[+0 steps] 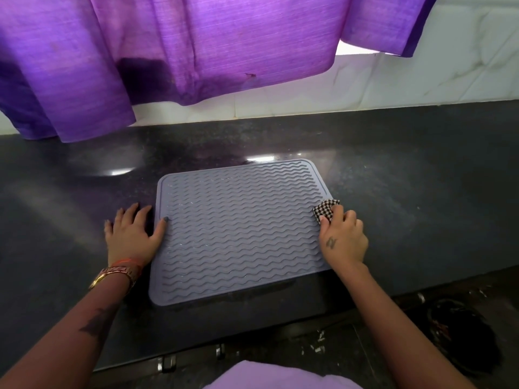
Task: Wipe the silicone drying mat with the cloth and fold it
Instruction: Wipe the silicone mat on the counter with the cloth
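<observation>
You're wiping: left hand (132,234) lies flat, pinning the grey silicone drying mat (238,228), right hand (341,234) clutches the checkered cloth (325,209) at its right edge; next, likely sweep leftward.

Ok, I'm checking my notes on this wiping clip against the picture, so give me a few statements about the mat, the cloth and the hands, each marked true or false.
1. The silicone mat lies flat and unfolded on the dark countertop. True.
2. The left hand holds the checked cloth. False: the right hand grips it, at the mat's right edge.
3. The left hand rests at the mat's left edge, thumb on the mat. True.
4. The cloth is spread out over the middle of the mat. False: it is bunched in the right hand at the edge.
5. Purple fabric hangs above the counter behind the mat. True.
</observation>
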Available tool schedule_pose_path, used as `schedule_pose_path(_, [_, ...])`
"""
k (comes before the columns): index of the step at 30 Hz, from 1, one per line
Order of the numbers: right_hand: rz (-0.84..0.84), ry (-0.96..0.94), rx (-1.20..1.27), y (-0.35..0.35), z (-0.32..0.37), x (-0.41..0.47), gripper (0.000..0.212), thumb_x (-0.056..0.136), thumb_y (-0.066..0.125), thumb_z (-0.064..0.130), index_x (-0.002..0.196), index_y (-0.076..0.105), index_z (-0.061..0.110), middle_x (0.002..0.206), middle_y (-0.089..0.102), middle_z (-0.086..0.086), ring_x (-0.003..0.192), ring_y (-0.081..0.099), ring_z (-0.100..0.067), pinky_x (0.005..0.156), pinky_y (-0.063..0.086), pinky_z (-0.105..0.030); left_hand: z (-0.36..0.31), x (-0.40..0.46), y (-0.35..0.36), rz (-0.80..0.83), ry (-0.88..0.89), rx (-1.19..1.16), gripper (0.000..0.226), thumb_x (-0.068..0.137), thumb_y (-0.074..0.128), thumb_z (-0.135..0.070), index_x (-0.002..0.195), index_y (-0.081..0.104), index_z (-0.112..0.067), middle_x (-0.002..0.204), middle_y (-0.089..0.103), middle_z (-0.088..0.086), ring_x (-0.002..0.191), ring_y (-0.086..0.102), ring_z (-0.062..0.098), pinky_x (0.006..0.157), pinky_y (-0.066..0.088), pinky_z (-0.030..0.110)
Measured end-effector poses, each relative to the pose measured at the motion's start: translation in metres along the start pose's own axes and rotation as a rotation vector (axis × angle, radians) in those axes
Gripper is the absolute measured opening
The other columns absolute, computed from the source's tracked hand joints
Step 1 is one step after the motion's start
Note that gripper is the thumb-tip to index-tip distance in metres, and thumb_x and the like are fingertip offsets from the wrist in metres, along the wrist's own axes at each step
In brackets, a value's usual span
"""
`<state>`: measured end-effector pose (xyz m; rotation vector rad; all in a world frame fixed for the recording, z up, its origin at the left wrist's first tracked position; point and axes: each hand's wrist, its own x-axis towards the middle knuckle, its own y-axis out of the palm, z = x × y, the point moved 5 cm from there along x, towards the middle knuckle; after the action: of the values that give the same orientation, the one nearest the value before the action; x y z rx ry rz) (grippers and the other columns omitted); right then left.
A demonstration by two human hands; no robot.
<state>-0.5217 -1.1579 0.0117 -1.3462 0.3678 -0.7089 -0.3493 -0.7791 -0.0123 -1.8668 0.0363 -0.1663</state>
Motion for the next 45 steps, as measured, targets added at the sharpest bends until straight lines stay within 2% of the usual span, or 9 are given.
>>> schedule_pose_path(4, [0.106,0.120,0.285,-0.006,-0.017,0.014,0.038,0.094,0.044,0.042,0.126,0.043,0.021,0.116,0.053,-0.013,0.102,0.055,-0.034,0.078,0.042,-0.038,0.001,0.000,0.000,-0.002,0.001,-0.007,0.091,0.071,0.015,-0.074,0.137,0.045,-0.019,0.149,0.036,0.010,0.140,0.023,0.033,0.115,0.010,0.052])
schedule_pose_path(12, [0.027,-0.009,-0.010,0.001,0.008,-0.012,0.047,0.095,0.041,0.040,0.136,0.038,0.017,0.119,0.045,-0.015,0.102,0.050,-0.031,0.071,0.044,-0.037,0.004,0.003,0.005,-0.020,0.006,-0.017,0.088,0.072,0.016,-0.074,0.135,0.048,-0.019,0.147,0.039,0.011,0.139,0.026,0.035,0.114,0.011,0.054])
schedule_pose_path(16, [0.193,-0.001,0.256,0.003,-0.005,0.016,0.041,0.094,0.042,0.043,0.129,0.044,0.022,0.119,0.051,-0.013,0.103,0.055,-0.032,0.074,0.038,-0.033,0.007,0.004,0.007,-0.019,0.010,-0.009,0.088,0.073,0.016,-0.074,0.134,0.048,-0.020,0.146,0.039,0.011,0.139,0.027,0.034,0.114,0.012,0.055])
schedule_pose_path(18, [0.161,0.026,0.345,-0.002,-0.006,0.030,0.040,0.095,0.042,0.043,0.129,0.045,0.023,0.120,0.053,-0.012,0.104,0.055,-0.031,0.077,0.037,-0.033,0.007,0.005,0.007,-0.014,0.009,-0.005,0.088,0.073,0.016,-0.074,0.135,0.048,-0.020,0.147,0.039,0.011,0.139,0.026,0.034,0.114,0.012,0.055])
schedule_pose_path(23, [0.067,-0.015,0.063,0.006,0.020,0.023,0.046,0.095,0.040,0.042,0.131,0.038,0.014,0.118,0.046,-0.018,0.102,0.052,-0.036,0.076,0.044,-0.040,0.006,0.004,0.007,-0.014,0.003,-0.007,0.088,0.073,0.015,-0.074,0.136,0.047,-0.021,0.147,0.038,0.010,0.139,0.025,0.033,0.115,0.011,0.054])
schedule_pose_path(27, [0.085,-0.030,0.009,0.011,0.029,0.021,0.045,0.094,0.043,0.041,0.127,0.037,0.011,0.117,0.046,-0.020,0.100,0.053,-0.037,0.076,0.044,-0.040,0.005,0.004,0.007,-0.012,-0.001,-0.003,0.086,0.074,0.016,-0.073,0.135,0.047,-0.021,0.148,0.038,0.010,0.140,0.025,0.033,0.115,0.011,0.054])
schedule_pose_path(33, [0.173,0.010,0.367,0.008,0.014,0.047,0.046,0.093,0.045,0.048,0.131,0.045,0.021,0.123,0.053,-0.013,0.107,0.054,-0.034,0.083,0.042,-0.037,0.003,0.002,0.003,-0.019,-0.002,0.001,0.088,0.073,0.015,-0.073,0.136,0.047,-0.021,0.148,0.038,0.009,0.140,0.024,0.032,0.115,0.011,0.052])
schedule_pose_path(40, [0.108,-0.044,0.049,0.014,0.044,0.042,0.045,0.094,0.045,0.040,0.127,0.038,0.010,0.122,0.043,-0.020,0.104,0.051,-0.036,0.080,0.044,-0.040,0.001,0.000,0.002,-0.023,-0.017,-0.005,0.077,0.077,0.025,-0.066,0.136,0.047,-0.021,0.149,0.037,0.008,0.141,0.023,0.030,0.115,0.011,0.052])
schedule_pose_path(45, [0.262,-0.127,0.328,0.018,0.051,0.062,0.049,0.093,0.047,0.043,0.134,0.041,0.016,0.131,0.045,-0.016,0.114,0.050,-0.035,0.091,0.043,-0.040,0.002,0.001,0.003,-0.026,-0.014,-0.001,0.084,0.074,0.019,-0.071,0.135,0.048,-0.022,0.148,0.038,0.008,0.140,0.024,0.030,0.115,0.012,0.052])
